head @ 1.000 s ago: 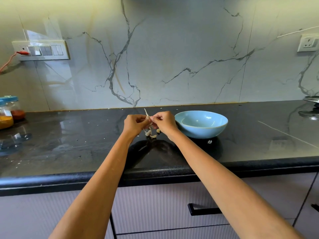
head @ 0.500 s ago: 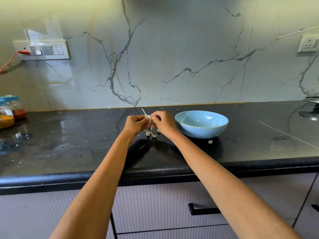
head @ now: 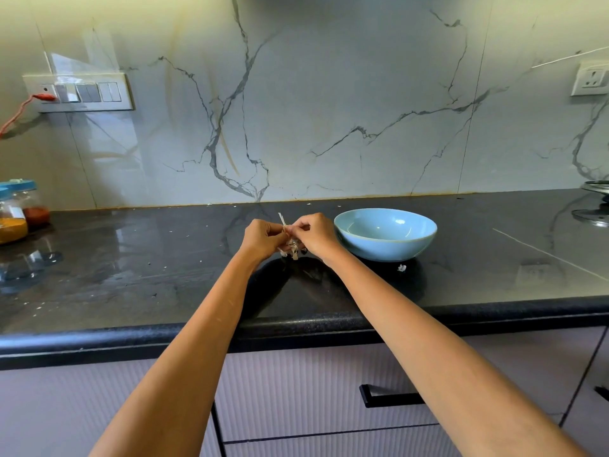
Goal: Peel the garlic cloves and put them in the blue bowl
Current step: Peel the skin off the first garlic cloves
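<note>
My left hand (head: 263, 237) and my right hand (head: 314, 234) meet above the black counter, both pinching one small garlic clove (head: 286, 228) between their fingertips. A thin strip of pale skin sticks up from the clove. Under the hands, a small heap of cloves and skins (head: 291, 250) lies on the counter, partly hidden by my fingers. The blue bowl (head: 385, 234) stands just right of my right hand; I see no cloves inside it.
A scrap of skin (head: 401, 267) lies in front of the bowl. Two spice jars (head: 19, 211) with blue lids stand at the far left. A steel lid (head: 596, 206) sits at the right edge. The counter's front edge (head: 303, 324) runs below my forearms.
My hands stay together over the heap; the fingers have shifted slightly on the clove and the strip of skin has changed its angle a little.
</note>
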